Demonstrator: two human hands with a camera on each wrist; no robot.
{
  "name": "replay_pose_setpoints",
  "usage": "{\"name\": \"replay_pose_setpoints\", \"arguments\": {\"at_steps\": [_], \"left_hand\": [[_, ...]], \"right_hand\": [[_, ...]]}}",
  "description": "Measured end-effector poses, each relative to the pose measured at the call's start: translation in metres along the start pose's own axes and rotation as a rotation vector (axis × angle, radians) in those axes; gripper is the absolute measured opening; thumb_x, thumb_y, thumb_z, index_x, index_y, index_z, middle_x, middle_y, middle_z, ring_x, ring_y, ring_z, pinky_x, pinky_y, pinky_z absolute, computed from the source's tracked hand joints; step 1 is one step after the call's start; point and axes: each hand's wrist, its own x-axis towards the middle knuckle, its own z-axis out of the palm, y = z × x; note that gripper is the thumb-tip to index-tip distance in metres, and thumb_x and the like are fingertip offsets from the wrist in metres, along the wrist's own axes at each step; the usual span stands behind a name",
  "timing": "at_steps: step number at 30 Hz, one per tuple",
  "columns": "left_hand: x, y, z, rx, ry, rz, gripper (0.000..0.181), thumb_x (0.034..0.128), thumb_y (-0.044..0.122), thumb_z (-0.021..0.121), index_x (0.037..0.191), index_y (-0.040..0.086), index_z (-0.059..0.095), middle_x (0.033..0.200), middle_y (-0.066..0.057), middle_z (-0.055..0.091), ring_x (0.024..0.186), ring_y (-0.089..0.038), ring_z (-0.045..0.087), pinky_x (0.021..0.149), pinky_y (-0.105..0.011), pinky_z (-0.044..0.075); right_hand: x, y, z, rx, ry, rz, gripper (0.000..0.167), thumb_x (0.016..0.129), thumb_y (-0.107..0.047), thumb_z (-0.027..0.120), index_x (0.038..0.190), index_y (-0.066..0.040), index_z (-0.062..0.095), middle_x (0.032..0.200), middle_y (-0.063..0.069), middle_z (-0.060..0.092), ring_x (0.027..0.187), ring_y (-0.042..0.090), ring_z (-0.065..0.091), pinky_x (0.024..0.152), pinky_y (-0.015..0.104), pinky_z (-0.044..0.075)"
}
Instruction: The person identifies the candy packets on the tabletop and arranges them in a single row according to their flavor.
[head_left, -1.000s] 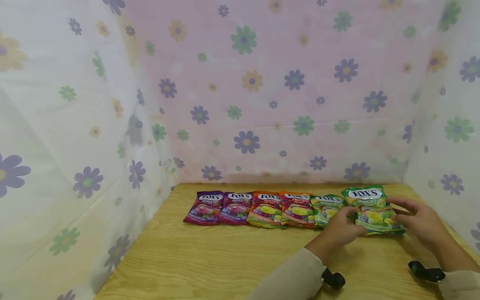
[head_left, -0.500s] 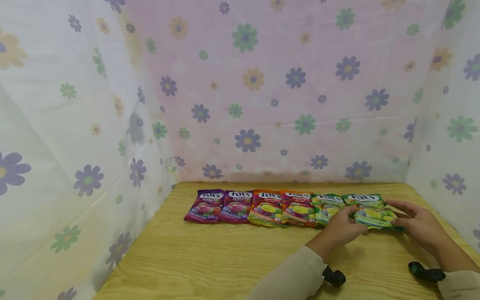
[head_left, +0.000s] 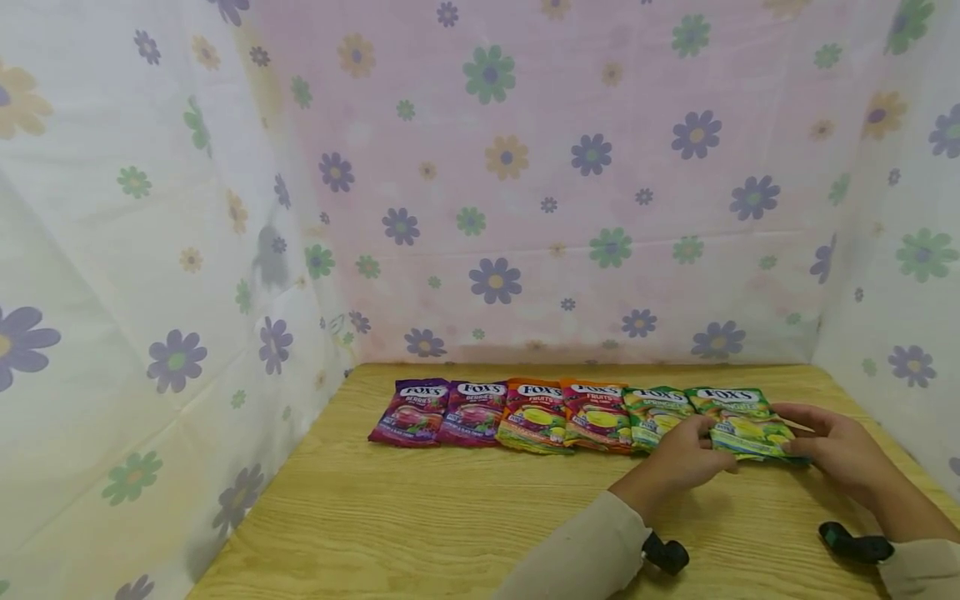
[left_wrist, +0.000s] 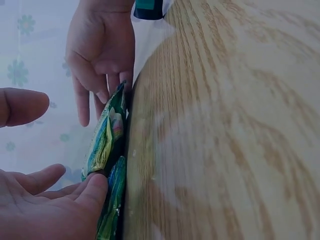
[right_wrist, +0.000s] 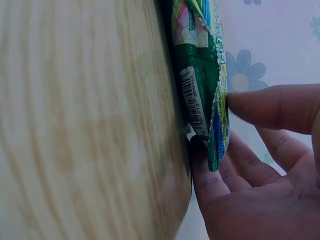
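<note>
A green FOX'S candy bag (head_left: 742,425) lies at the right end of a row of candy bags. My left hand (head_left: 686,457) touches its left and lower edge with fairly straight fingers, a digit resting on the wrapper in the left wrist view. My right hand (head_left: 847,450) holds the bag's right edge. In the right wrist view one digit lies against the printed face and other fingers (right_wrist: 205,170) are at the bag's end, near the table. Beside it lies another green bag (head_left: 648,412), partly hidden behind my left hand.
Two orange-and-red candy bags (head_left: 596,417) and two purple ones (head_left: 412,417) continue the row leftward along the back of the wood-grain table (head_left: 420,525). Flower-print cloth (head_left: 525,192) walls the back and both sides.
The rightmost green bag has come down from a slightly raised, tilted position to lie level with the row. Both hands stay at its sides and have barely moved.
</note>
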Motion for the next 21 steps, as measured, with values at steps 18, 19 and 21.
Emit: {"name": "replay_pose_setpoints", "arguments": {"at_steps": [18, 19, 21], "left_hand": [[-0.015, 0.012, -0.029, 0.316, -0.097, 0.123, 0.07, 0.0906, 0.032, 0.075, 0.152, 0.042, 0.043, 0.151, 0.014, 0.052, 0.131, -0.008, 0.057, 0.09, -0.039, 0.057], [-0.016, 0.013, -0.035, 0.342, -0.107, 0.141, 0.072, 0.0911, 0.032, 0.075, 0.153, 0.042, 0.04, 0.153, 0.014, 0.05, 0.132, -0.008, 0.056, 0.091, -0.039, 0.057], [-0.018, 0.014, -0.05, 0.372, -0.122, 0.177, 0.076, 0.0913, 0.03, 0.074, 0.156, 0.041, 0.036, 0.157, 0.013, 0.046, 0.138, -0.01, 0.052, 0.095, -0.039, 0.057]], "right_hand": [[-0.003, -0.012, -0.006, -0.135, -0.041, 0.083, 0.063, 0.102, -0.033, 0.067, 0.153, -0.002, 0.047, 0.133, -0.01, 0.065, 0.108, -0.002, 0.061, 0.085, 0.033, 0.057], [-0.003, -0.013, -0.007, -0.161, -0.048, 0.088, 0.065, 0.103, -0.034, 0.065, 0.153, 0.001, 0.044, 0.141, 0.005, 0.063, 0.115, 0.01, 0.063, 0.088, 0.04, 0.057], [-0.003, -0.015, -0.008, -0.22, -0.059, 0.084, 0.067, 0.105, -0.035, 0.061, 0.153, 0.006, 0.04, 0.152, 0.03, 0.048, 0.12, 0.025, 0.061, 0.089, 0.047, 0.056]]}}
